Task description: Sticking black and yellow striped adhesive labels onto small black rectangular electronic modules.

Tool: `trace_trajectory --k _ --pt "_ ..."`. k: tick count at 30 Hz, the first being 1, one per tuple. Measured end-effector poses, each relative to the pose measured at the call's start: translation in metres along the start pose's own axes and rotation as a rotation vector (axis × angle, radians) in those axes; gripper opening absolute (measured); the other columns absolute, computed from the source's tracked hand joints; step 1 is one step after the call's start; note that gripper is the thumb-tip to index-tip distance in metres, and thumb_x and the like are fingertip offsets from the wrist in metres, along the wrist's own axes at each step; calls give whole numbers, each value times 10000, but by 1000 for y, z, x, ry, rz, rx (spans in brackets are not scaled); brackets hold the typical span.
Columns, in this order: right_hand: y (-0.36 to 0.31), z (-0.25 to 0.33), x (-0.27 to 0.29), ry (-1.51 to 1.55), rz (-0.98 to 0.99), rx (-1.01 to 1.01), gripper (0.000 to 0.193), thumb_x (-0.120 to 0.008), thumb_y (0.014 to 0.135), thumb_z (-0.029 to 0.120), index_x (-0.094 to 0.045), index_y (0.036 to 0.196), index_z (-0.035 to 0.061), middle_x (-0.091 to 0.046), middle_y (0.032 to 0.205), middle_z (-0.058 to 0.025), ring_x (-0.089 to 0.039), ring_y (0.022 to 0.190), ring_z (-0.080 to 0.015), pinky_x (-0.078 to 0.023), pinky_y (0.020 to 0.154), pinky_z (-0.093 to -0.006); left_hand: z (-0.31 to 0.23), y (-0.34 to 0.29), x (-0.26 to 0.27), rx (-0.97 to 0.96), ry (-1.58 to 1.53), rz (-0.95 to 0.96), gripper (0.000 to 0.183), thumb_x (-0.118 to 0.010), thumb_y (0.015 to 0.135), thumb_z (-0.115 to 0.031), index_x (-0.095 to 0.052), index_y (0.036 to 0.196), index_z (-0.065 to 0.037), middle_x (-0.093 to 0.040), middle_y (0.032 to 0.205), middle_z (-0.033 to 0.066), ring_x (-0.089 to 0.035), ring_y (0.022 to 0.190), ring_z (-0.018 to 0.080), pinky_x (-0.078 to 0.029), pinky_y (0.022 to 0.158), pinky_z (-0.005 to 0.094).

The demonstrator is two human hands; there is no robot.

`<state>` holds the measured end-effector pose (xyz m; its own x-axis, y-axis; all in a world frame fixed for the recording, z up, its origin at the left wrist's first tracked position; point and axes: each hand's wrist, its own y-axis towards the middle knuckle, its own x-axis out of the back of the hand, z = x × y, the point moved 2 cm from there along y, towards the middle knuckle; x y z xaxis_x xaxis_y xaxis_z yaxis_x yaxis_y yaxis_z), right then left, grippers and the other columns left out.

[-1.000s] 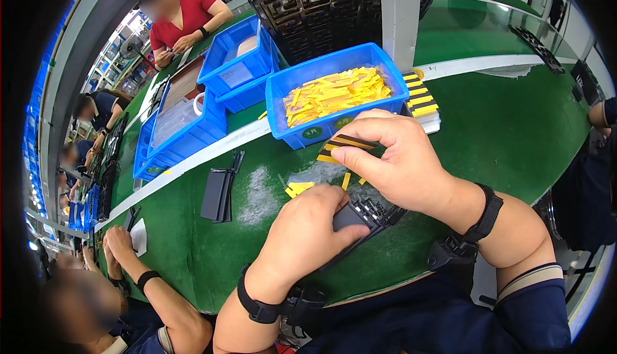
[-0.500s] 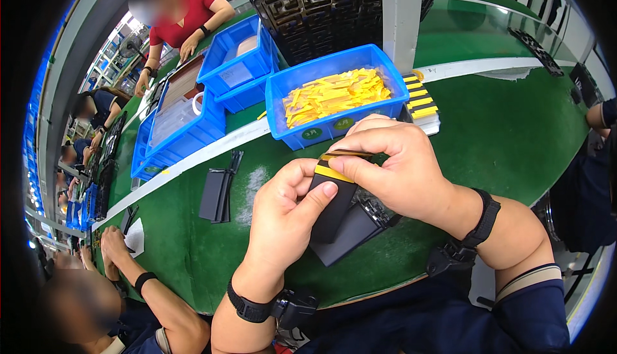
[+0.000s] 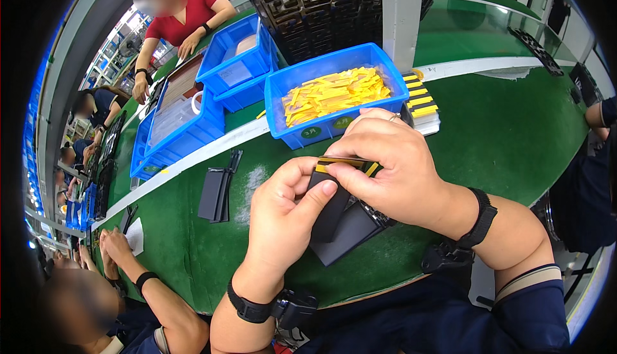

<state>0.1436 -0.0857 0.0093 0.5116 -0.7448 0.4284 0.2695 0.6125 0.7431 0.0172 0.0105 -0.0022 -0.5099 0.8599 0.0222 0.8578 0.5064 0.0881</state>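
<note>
Two hands (image 3: 279,219) (image 3: 393,164) hold one black piece (image 3: 330,212) and one striped sheet (image 3: 346,160) (yellow strips (image 3: 337,94): uncountable).

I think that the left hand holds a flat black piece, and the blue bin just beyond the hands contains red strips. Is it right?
Not quite: the head view shows that the strips in that blue bin are yellow, not red. The left hand does hold a flat black piece.

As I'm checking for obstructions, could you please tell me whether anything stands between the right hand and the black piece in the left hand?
Only the black-and-yellow striped piece, which the right hand pinches at the upper end of the black piece; nothing else visible stands between them.
</note>
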Motion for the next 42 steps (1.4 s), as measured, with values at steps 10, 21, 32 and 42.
trace_trajectory --k 10,21,32,42 --pt "6 -3 8 -40 77 -29 120 -672 640 70 -589 721 38 -578 846 -76 -550 866 -268 -428 809 -391 -4 -2 4 -114 43 -97 236 -569 855 0 -521 1084 31 -643 893 44 -560 791 44 -443 681 176" --pt "9 8 18 -233 -117 234 219 -703 585 2 -611 767 81 -633 879 -33 -584 939 -281 -383 938 -511 -4 -2 1 -33 -108 -46 215 -539 870 10 -502 1080 28 -646 945 79 -599 835 87 -471 723 207" --pt "5 17 12 -112 88 239 248 -681 568 -28 -590 774 76 -620 857 -33 -567 998 -295 -321 997 -548 -13 -6 1 -260 215 -109 314 -537 845 31 -466 1151 16 -620 947 60 -575 824 73 -434 724 186" --pt "-1 16 7 -261 -131 358 283 -697 559 -16 -638 827 50 -556 763 -46 -552 730 -238 -478 784 -420 -7 -7 -9 -204 -209 -102 271 -583 839 18 -500 1097 11 -606 936 30 -567 852 76 -439 766 197"
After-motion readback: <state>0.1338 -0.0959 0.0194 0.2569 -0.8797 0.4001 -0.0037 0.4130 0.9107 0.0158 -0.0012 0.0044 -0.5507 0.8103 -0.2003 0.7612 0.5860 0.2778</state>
